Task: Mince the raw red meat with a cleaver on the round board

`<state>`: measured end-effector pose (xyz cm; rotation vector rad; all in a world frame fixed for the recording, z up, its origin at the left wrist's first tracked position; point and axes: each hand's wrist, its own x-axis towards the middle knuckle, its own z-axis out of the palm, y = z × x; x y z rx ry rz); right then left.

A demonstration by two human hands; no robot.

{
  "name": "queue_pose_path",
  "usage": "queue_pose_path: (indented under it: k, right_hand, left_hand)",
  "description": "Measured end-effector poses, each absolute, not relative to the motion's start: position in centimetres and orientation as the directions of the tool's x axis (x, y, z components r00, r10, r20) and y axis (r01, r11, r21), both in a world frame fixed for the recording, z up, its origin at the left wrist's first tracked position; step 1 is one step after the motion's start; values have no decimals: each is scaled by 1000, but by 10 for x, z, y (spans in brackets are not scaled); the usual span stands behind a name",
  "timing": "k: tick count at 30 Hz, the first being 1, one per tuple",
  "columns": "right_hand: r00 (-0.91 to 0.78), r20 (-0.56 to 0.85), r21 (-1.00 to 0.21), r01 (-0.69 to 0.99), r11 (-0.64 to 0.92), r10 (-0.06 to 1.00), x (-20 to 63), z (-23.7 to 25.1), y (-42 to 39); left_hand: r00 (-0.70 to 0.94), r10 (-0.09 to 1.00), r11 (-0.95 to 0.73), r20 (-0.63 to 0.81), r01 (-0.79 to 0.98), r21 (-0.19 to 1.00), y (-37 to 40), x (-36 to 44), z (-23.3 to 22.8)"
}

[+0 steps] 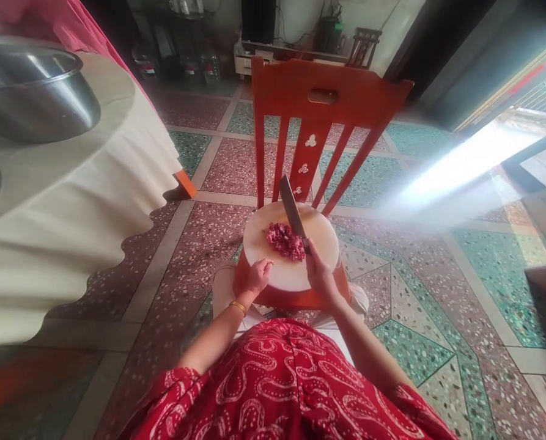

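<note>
A round pale chopping board rests on the seat of a red wooden chair in front of me. A small heap of minced red meat lies near the board's middle. My right hand grips the handle of a large knife, whose blade points away from me over the right side of the meat. My left hand rests with curled fingers on the board's near left edge, holding nothing. A gold bangle sits on that wrist.
A table with a cream scalloped cloth stands at my left, carrying a large steel bowl. Terrazzo floor tiles surround the chair. Shelves with bottles and a small wooden rack stand at the far wall. Bright light comes in at the right.
</note>
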<state>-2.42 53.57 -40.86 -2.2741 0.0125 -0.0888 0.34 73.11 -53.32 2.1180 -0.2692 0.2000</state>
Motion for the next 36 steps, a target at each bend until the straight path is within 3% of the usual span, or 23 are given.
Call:
queue_pose_path:
  k: [4, 9, 15, 19, 24, 30, 36]
  right_hand:
    - [996, -92, -722, -82, -687, -22, -26, -410, 535]
    - [998, 65, -733, 37, -679, -15, -30, -401, 534]
    - [997, -79, -685, -40, -728, 20, -28, -403, 532]
    - [996, 71, -694, 84, -715, 49, -28, -400, 535]
    - [982, -161, -557, -7, -830, 100, -31, -423, 542]
    - [990, -2, -615, 113, -780, 144, -34, -412, 542]
    - [978, -157, -546, 30, -837, 138, -40, -413, 541]
  left_hand:
    - [974, -97, -509, 205, -226, 830, 731, 3, -533]
    - [967, -131, -502, 219, -256, 826, 732, 2, -530]
    - [976, -96, -501, 196, -218, 838, 730, 2, -529]
    - [968, -120, -479, 219, -250, 842, 731, 1, -525]
    - [985, -72, -429, 159, -174, 886, 732, -1, -526]
    - [986, -56, -406, 154, -164, 899, 733, -2, -528]
    - [989, -67, -386, 130, -145, 911, 733, -1, -527]
